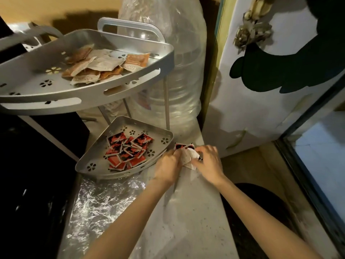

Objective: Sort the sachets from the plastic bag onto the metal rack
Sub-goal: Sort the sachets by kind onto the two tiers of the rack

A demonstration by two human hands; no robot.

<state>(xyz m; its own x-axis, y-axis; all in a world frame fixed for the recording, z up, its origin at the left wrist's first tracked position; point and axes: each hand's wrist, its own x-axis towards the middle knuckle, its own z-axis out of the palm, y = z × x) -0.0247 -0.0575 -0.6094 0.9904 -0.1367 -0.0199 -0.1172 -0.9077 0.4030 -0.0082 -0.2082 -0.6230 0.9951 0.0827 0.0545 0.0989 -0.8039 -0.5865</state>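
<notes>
A two-tier metal corner rack stands on the counter. Its upper tier (130,85) holds several brown and white sachets (97,65). Its lower tier (87,166) holds a pile of red-and-black sachets (127,152). Just right of the lower tier, my left hand (169,163) and my right hand (208,161) close together on a small bunch of sachets (188,153), white and red-black, resting on the counter. The crumpled clear plastic bag (99,200) lies flat on the counter below the rack, left of my left forearm.
A large plastic-wrapped water bottle (179,75) stands right behind the rack. A white fridge door (261,113) rises at the right. A dark appliance (33,165) fills the left side. The speckled counter (186,221) runs toward me, with a drop at its right edge.
</notes>
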